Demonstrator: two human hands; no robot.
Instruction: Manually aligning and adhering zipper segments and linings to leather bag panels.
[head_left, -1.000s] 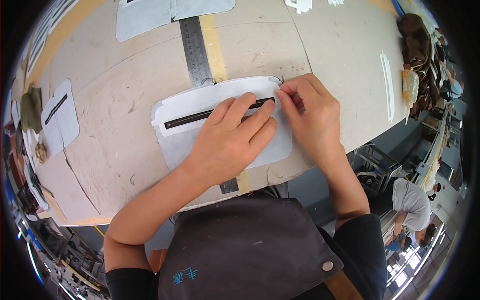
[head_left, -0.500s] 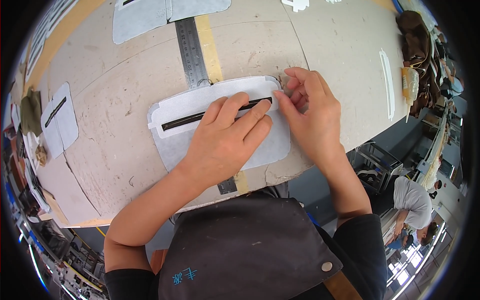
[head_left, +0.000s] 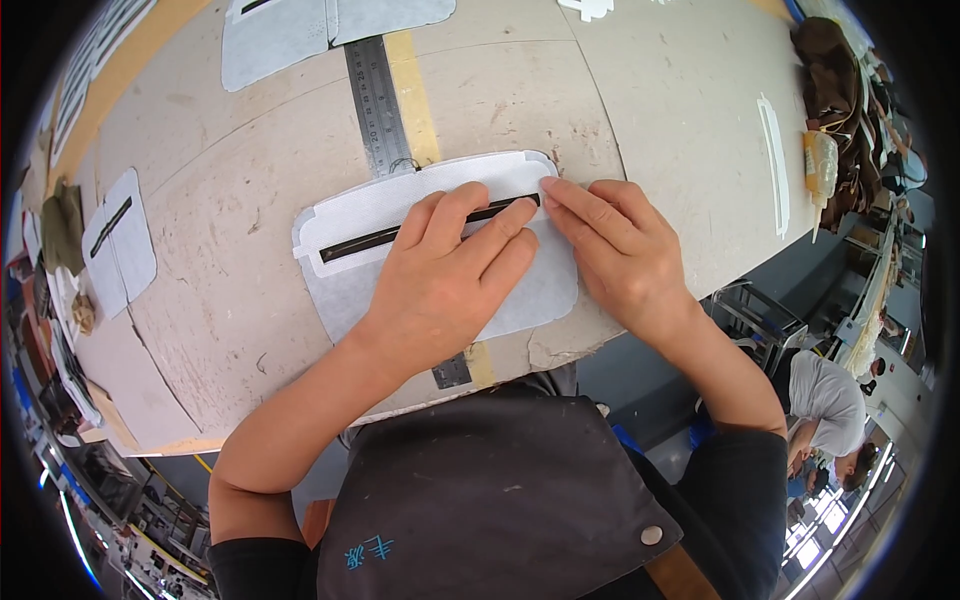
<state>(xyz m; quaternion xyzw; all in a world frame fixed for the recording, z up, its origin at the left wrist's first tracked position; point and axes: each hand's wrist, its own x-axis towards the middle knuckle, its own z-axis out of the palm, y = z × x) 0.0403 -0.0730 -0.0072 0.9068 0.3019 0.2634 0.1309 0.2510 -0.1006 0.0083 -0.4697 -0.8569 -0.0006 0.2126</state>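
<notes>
A pale grey fabric panel (head_left: 345, 300) with rounded corners lies on the worktable before me. Across its upper part runs a white backing strip (head_left: 470, 172), framing a long narrow black slot (head_left: 365, 243). My left hand (head_left: 440, 280) rests on the panel with its fingers spread, the fingertips along the slot's right half. Over the slot's right end, my right hand (head_left: 620, 255) has its thumb and index finger close together, tips touching the white strip. Its other fingers are curled. Whether anything lies between those fingertips is hidden.
A steel ruler (head_left: 375, 105) and a yellow tape strip (head_left: 412, 90) run under the panel. Similar panels lie at the left (head_left: 125, 255) and the far edge (head_left: 270, 50). A yellowish bottle (head_left: 820, 165) stands at the right, near a thin white frame (head_left: 773, 165). Another person (head_left: 825, 400) sits beyond.
My right hand has turned and come down onto the strip's right end; its fingers, raised and apart before, are now together. The left hand stays on the panel.
</notes>
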